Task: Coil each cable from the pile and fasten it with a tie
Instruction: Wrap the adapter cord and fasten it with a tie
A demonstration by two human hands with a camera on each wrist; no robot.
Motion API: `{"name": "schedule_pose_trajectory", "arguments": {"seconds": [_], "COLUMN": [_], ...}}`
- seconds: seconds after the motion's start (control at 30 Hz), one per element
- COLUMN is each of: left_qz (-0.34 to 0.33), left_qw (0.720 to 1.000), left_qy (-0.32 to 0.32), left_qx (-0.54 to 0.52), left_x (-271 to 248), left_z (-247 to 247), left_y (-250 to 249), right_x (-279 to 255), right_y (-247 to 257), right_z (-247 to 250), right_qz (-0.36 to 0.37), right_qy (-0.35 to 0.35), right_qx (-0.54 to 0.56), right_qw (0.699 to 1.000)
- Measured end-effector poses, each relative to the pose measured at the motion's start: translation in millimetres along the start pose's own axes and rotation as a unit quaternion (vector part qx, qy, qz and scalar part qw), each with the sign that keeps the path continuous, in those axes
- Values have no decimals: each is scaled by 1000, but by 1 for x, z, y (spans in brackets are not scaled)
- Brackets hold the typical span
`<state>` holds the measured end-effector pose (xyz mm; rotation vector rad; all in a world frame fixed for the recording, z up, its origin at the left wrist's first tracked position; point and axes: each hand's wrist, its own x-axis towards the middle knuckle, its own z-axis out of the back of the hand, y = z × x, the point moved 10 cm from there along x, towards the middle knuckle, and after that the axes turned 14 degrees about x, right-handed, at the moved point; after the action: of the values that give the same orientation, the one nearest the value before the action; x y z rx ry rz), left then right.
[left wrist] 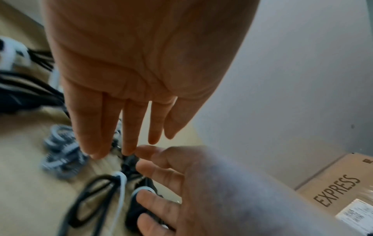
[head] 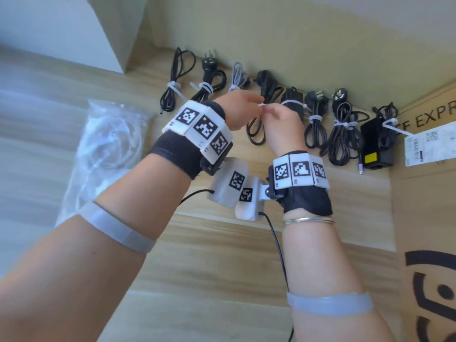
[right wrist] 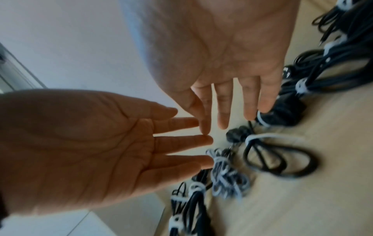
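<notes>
A black coiled cable (head: 256, 130) lies on the wooden floor with a white tie (right wrist: 262, 137) round its middle, its tail trailing loose. The same cable (left wrist: 90, 199) and cable (right wrist: 280, 157) show in both wrist views. My left hand (head: 246, 104) and right hand (head: 278, 117) hover just above it, fingertips almost meeting. In the wrist views the left hand (left wrist: 131, 135) and right hand (right wrist: 224, 111) have straight, spread fingers and hold nothing. The hands hide the tie in the head view.
Several tied cable bundles line the wall, among them a grey braided one (head: 238, 79) and a power adapter (head: 377, 144) with a yellow label. A clear bag of white ties (head: 106, 149) lies to the left. A cardboard box (head: 424, 218) stands at the right.
</notes>
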<state>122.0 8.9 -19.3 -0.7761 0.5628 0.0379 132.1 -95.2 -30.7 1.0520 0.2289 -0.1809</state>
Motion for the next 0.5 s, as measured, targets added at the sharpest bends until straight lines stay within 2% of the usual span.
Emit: {"name": "schedule_pose_trajectory", "arguments": {"seconds": [0.17,0.33,0.5], "left_qz": [38,91,181], "left_qw": [994,981,968], "left_qy": [-21,-19,-41], "left_qx": [105,173,169], "left_x": [-22,-40,-46], "left_z": [34,52,62], "left_y": [63,118,185], "right_x": [-14,-26,-36], "right_y": [15,19,16], "right_z": [-82,-144,-194], "right_qz": [-14,-38,-80], "right_qy": [71,122,162], "right_qx": [11,15,46], "right_qw": [997,992,982]}}
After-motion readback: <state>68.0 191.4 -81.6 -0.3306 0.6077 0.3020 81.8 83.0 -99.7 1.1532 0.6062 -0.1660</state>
